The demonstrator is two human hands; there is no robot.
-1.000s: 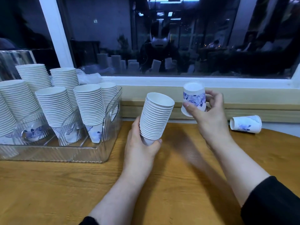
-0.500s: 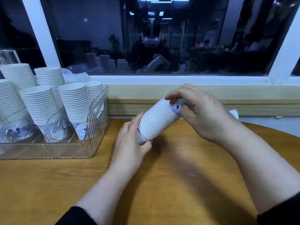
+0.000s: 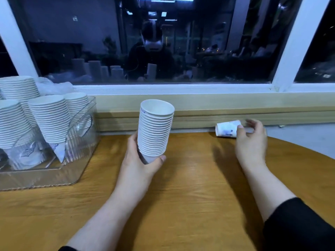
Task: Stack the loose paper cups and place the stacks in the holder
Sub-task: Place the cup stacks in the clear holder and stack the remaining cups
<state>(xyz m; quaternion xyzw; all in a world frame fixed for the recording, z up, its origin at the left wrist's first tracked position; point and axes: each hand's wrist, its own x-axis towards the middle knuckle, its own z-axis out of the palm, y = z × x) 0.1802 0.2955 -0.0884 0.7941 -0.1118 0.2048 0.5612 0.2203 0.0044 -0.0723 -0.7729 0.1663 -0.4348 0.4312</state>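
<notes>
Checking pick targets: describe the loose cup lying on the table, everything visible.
The loose cup is white paper with a blue print, lying on its side at the far edge of the wooden table, base pointing left. The right hand is at its rim end, blurred; fingers curl around it, firm grip unclear.

left hand raised just left of wooden table centre, fingers and thumb curled round base of cup stack, stack upright, tilted slightly. left forearm bare, running from table's near edge up and away. right hand at table's far right edge, fingers loosely curled, fingertips at lying paper cup; blurred, grip unclear. right forearm bare, black sleeve at near right.
</notes>
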